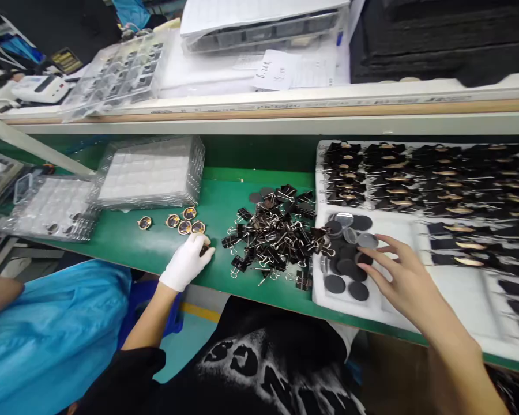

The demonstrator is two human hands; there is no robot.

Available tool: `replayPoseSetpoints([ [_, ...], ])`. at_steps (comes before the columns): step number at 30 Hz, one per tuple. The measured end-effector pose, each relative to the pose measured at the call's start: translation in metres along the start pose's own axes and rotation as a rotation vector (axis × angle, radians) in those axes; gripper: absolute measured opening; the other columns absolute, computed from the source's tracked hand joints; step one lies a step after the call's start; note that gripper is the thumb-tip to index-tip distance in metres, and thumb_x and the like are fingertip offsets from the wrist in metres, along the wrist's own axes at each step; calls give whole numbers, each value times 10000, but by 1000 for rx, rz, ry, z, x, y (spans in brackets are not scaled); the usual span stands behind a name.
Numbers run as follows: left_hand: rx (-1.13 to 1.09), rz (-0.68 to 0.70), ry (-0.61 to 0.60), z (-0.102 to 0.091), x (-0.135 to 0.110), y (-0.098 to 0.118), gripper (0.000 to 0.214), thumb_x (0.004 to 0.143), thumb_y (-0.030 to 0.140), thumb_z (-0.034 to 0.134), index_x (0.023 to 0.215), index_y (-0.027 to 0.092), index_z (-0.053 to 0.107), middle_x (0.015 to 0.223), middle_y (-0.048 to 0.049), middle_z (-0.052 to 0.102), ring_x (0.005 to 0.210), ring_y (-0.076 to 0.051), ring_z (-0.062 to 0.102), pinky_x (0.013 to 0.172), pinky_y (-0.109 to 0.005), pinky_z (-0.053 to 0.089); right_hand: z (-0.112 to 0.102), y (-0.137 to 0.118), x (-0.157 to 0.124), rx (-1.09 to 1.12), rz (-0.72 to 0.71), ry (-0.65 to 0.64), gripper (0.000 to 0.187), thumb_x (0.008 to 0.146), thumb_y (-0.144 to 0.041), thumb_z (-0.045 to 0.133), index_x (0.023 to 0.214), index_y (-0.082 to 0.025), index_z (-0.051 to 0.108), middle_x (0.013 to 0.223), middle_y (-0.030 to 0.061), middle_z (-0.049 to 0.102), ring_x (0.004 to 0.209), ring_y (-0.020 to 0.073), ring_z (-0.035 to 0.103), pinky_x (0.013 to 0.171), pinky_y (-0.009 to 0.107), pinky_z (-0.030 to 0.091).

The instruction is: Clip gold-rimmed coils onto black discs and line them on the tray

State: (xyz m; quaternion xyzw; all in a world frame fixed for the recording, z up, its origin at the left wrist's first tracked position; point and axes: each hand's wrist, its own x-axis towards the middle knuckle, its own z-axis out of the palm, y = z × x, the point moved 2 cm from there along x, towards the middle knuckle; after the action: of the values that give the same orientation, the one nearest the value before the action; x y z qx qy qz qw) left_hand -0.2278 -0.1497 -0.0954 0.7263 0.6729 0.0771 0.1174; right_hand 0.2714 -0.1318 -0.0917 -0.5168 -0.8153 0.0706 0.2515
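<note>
My left hand, in a white glove, rests on the green bench with its fingers closed around a small dark piece, mostly hidden, that looks like a watch head. Just beyond it lie several gold-rimmed watch heads with dark dials. At the right, my bare right hand has thumb and fingertips around a black disc at the edge of a loose heap of discs. That heap, with a few clear discs in it, sits on a white foam tray. Between my hands is a pile of black binder clips.
Rows of clipped pieces fill the foam tray's back and right. Clear plastic trays are stacked at the left. A shelf spans above the bench, holding papers and boxes. Someone in blue clothing sits close on my left.
</note>
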Motion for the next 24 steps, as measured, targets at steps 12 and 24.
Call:
replayPoseSetpoints([
  [12, -1382, -27, -15, -31, 38, 138, 324, 982, 350, 594, 1286, 241, 602, 1158, -72, 679, 787, -124, 615, 651, -270, 528, -18, -43, 3, 608, 559, 396, 240, 974, -459, 667, 1028, -227, 685, 815, 30, 758, 605, 180, 716, 580, 329, 619],
  [24, -1566, 129, -605, -24, 57, 255, 422, 995, 363, 594, 1395, 228, 572, 1472, -129, 597, 1349, -291, 590, 1062, -431, 566, -30, -107, 17, 211, -215, 369, 708, 904, 20, 638, 1533, -283, 517, 1376, 113, 696, 1300, 315, 656, 972, 516, 632],
])
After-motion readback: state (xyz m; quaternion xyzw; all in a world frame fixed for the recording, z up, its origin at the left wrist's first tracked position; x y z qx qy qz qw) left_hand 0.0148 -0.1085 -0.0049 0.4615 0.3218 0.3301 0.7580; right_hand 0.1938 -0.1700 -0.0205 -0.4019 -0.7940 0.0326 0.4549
